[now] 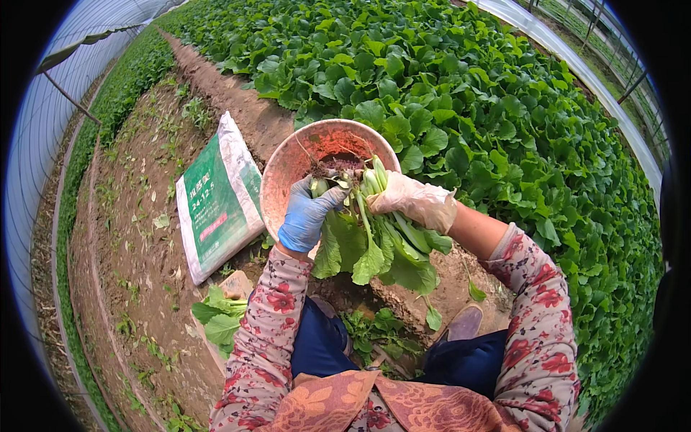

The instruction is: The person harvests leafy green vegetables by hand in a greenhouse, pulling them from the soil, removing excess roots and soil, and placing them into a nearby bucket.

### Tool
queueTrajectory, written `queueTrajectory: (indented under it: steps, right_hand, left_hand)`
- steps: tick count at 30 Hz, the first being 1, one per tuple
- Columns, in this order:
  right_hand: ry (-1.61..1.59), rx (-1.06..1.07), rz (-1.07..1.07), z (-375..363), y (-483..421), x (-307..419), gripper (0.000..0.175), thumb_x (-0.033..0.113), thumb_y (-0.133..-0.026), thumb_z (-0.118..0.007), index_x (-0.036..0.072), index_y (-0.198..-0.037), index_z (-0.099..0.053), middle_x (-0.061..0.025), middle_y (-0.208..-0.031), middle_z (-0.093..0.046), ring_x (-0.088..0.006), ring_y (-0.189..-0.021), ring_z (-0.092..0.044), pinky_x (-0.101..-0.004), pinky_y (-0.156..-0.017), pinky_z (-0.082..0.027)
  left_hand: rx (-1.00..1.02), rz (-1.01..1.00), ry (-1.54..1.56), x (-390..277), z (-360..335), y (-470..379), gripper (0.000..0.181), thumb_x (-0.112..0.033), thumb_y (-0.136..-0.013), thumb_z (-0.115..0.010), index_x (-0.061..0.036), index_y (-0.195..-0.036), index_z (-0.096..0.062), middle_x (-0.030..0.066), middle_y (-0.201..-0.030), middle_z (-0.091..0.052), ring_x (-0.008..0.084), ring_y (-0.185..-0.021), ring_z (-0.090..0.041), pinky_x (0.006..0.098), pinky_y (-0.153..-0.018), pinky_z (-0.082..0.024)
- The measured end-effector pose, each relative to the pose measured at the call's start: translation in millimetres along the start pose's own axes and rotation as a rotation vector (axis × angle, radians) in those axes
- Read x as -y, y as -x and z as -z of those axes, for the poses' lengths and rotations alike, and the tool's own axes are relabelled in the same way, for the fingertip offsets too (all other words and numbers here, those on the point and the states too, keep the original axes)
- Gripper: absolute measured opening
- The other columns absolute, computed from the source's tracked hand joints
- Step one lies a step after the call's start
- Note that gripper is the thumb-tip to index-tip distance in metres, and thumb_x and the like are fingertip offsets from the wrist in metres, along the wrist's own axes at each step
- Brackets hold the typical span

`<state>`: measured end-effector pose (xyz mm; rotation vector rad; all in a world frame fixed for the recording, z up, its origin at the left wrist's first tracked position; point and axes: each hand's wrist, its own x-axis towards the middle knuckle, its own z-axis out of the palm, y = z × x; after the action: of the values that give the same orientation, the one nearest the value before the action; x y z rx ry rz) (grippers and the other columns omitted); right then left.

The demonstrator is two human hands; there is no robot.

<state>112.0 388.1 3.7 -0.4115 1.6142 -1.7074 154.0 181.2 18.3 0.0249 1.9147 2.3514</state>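
My left hand (pixel 306 211), in a blue glove, is closed around the stem base of a leafy green plant with dirty roots. Beside it my right hand (pixel 413 200), in a pale, thin glove, grips a bunch of leafy greens (pixel 402 254) by the pale stalks. Their leaves hang down toward me, and the roots point away. Both hands are over the near rim of a round, soil-stained basin (pixel 286 162) with a reddish inside. Soil and roots show in the basin; my hands hide part of it.
A green and white printed sack (pixel 218 200) lies left of the basin. Cut greens (pixel 221 318) rest near my left forearm. Loose leaves (pixel 383 332) lie between my feet. A dense bed of leafy plants (pixel 486 135) fills the right. Plastic sheeting (pixel 59 108) curves along the left.
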Motion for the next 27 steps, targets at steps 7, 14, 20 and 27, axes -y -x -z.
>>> queueTrajectory:
  steps: [7,14,20,27]
  right_hand:
    - [-0.273,-0.216,0.095,-7,6,8,0.028,0.009,-0.083,-0.064,0.003,-0.11,-0.06,-0.0044,-0.088,-0.067,-0.0138,-0.074,-0.066,-0.03,-0.066,-0.056]
    - [-0.335,-0.18,0.137,9,12,9,0.041,0.003,-0.083,-0.062,0.005,-0.124,-0.058,-0.003,-0.101,-0.064,-0.0113,-0.082,-0.063,-0.0296,-0.077,-0.055]
    - [-0.072,-0.243,0.201,-9,2,12,0.028,0.017,-0.082,-0.069,0.006,-0.107,-0.062,-0.0027,-0.087,-0.065,-0.0129,-0.076,-0.06,-0.0301,-0.067,-0.051]
    - [-0.202,-0.102,0.172,-14,14,15,0.028,0.016,-0.083,-0.064,0.006,-0.109,-0.06,-0.0021,-0.091,-0.064,-0.0118,-0.081,-0.06,-0.0293,-0.074,-0.051]
  left_hand:
    - [0.031,0.007,0.234,6,13,-10,0.018,-0.006,-0.087,-0.068,0.0007,-0.103,-0.066,0.0097,-0.095,-0.071,0.0099,-0.068,-0.061,0.0257,-0.063,-0.052]
    - [-0.078,-0.111,0.032,6,16,-10,0.028,-0.009,-0.087,-0.068,0.0003,-0.113,-0.063,0.0089,-0.094,-0.07,0.0112,-0.074,-0.064,0.0242,-0.064,-0.053]
    - [0.067,0.013,-0.102,6,5,-4,0.025,-0.011,-0.084,-0.074,-0.0052,-0.107,-0.067,0.0011,-0.091,-0.068,0.0074,-0.075,-0.06,0.0218,-0.066,-0.048]
    - [0.091,0.069,-0.069,15,-2,-3,0.026,-0.013,-0.083,-0.076,-0.0037,-0.105,-0.067,-0.0003,-0.086,-0.067,0.0074,-0.072,-0.059,0.0224,-0.066,-0.048]
